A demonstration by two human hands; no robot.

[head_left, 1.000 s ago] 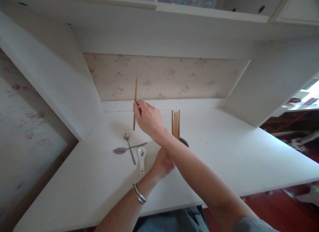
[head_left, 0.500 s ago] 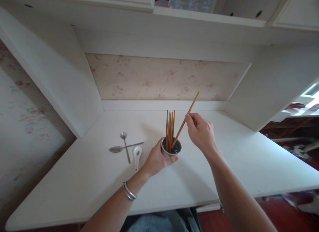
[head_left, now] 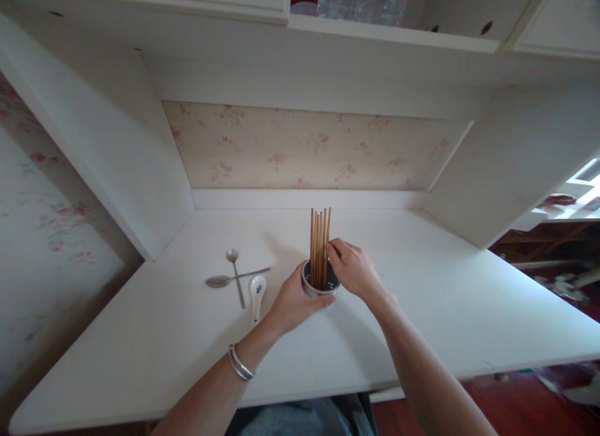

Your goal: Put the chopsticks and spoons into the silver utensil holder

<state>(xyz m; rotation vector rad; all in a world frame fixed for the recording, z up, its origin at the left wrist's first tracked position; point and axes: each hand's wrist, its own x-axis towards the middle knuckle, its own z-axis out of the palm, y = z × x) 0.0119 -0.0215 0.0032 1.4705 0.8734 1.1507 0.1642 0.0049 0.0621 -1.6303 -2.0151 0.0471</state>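
A left hand point(head_left: 295, 302) wraps around a round, metallic-looking cup point(head_left: 320, 293), thumb along its near side, while the fingertips of the right hand point(head_left: 352, 267) close in a narrow pinch on a slim chopstick point(head_left: 329, 218) at the right edge of a bundle. The other straight, wood-toned chopsticks point(head_left: 316, 245) stand nearly upright in the cup above a smooth white desktop point(head_left: 187, 355). To the left, two shiny metal spoons point(head_left: 218, 281) lie crossed beside a glossy white spoon point(head_left: 257, 288) with a blue motif.
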